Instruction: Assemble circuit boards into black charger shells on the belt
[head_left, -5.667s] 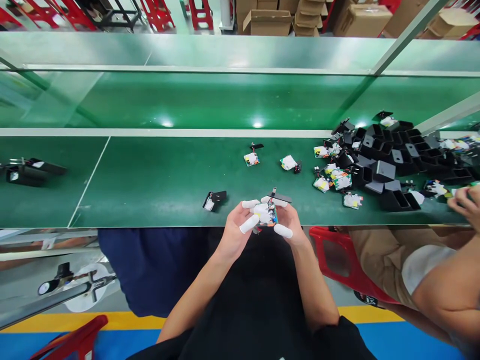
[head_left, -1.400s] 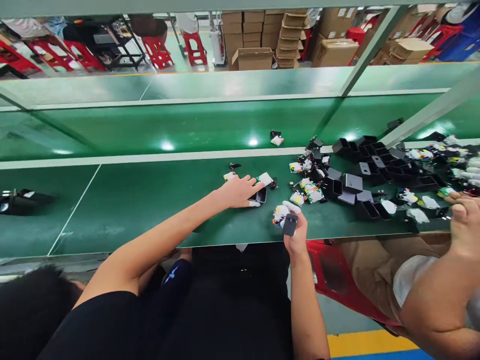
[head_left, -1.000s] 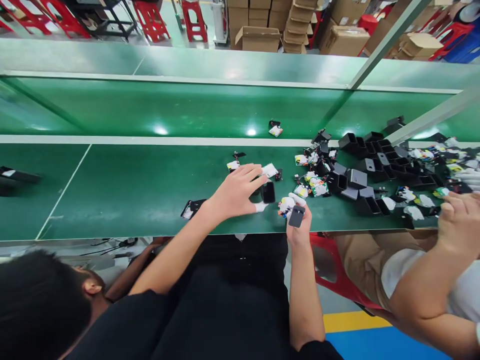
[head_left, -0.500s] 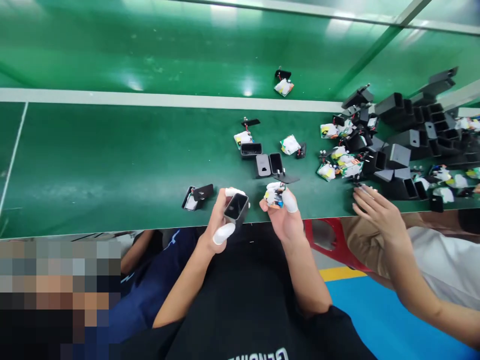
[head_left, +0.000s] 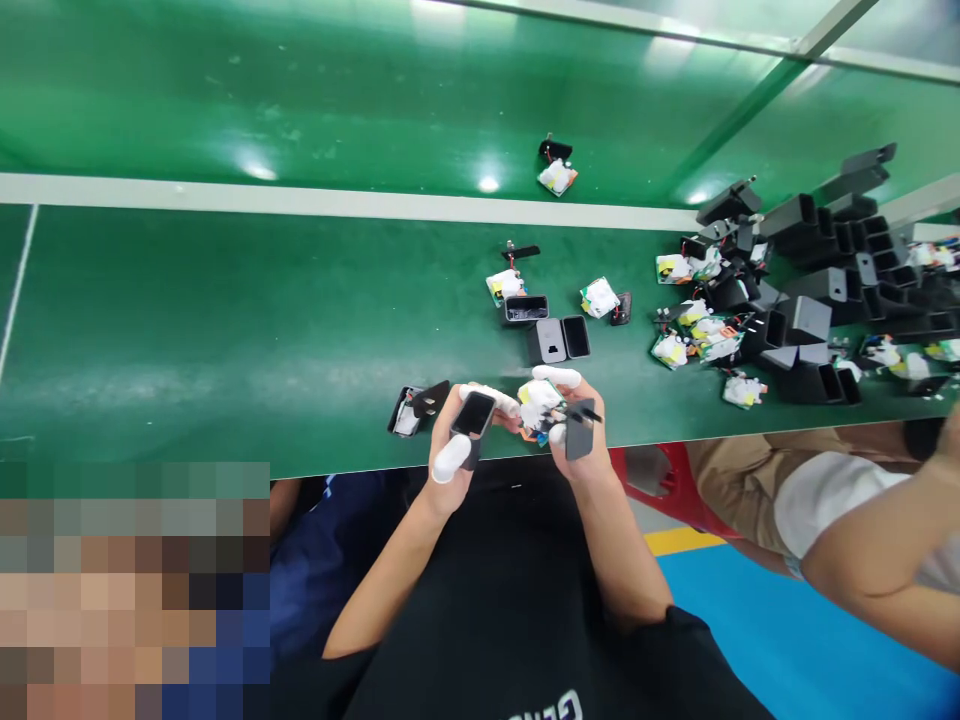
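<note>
My left hand [head_left: 450,455], with white finger cots, grips an open black plastic housing [head_left: 472,420] just over the near edge of the green belt [head_left: 225,320]. My right hand [head_left: 581,455] holds a small circuit board wrapped in white [head_left: 537,405] with a black plug plate [head_left: 579,430] hanging from its wires. Both hands are close together, the board right beside the housing's open mouth.
Three empty housings [head_left: 555,335] lie just beyond my hands, next to loose boards [head_left: 600,297]. One assembled unit [head_left: 416,408] lies to the left. A heap of black housings and boards [head_left: 795,300] fills the right. Another person's arm [head_left: 877,560] is at the right, someone else at lower left.
My left hand reached out, picked a black housing off the belt and drew it back. Both hands have come together. The neighbour's hand at the right has pulled away from the belt edge.
</note>
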